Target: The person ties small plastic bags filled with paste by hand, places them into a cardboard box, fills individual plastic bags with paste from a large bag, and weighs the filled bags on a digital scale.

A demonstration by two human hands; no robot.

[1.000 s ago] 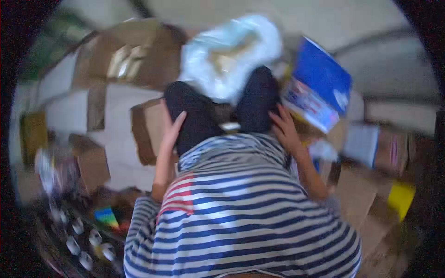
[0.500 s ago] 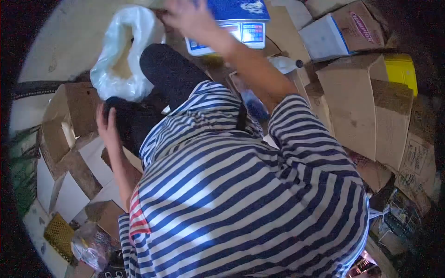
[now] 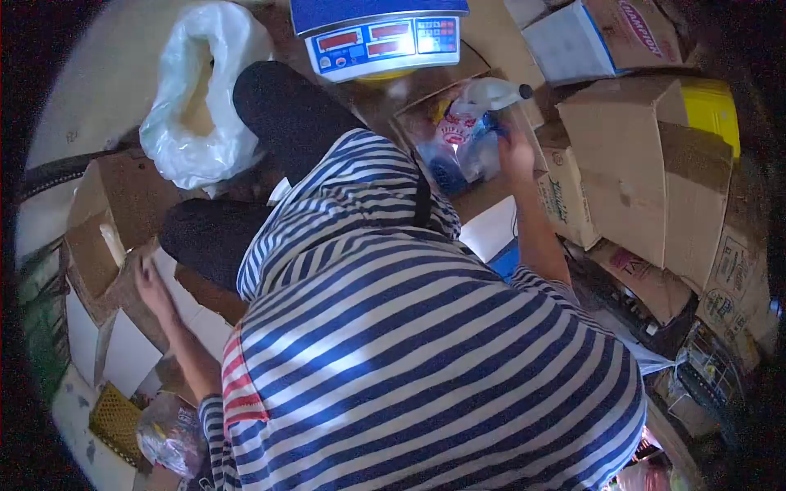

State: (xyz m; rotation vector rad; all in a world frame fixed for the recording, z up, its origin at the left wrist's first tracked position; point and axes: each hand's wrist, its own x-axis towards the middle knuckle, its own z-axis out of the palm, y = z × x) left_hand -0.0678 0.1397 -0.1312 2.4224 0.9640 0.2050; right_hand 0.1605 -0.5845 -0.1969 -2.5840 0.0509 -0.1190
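Observation:
My right hand [image 3: 517,155] is at the right side of an open cardboard box, its fingertips against a clear plastic bag [image 3: 485,157] with something blue in it. Blur and the bag hide how the fingers are set. Beside it lie a bag with red print [image 3: 455,129] and a whitish bottle [image 3: 490,93] with a black cap. My left hand [image 3: 153,288] hangs beside my left knee, fingers apart and somewhat blurred, holding nothing. A blue and white scale [image 3: 385,47] with red displays stands ahead of my right knee.
A translucent white sack [image 3: 176,151], its mouth open, stands in front of my knees. Cardboard boxes [image 3: 618,172] and a yellow container [image 3: 711,123] are at the right. At the left are an open box [image 3: 143,192], a yellow basket [image 3: 116,421] and a filled plastic bag [image 3: 170,434].
The view has swung right since the earliest frame. My right hand has moved from my knee, past the scale, back to the box. My left hand has come off my left knee.

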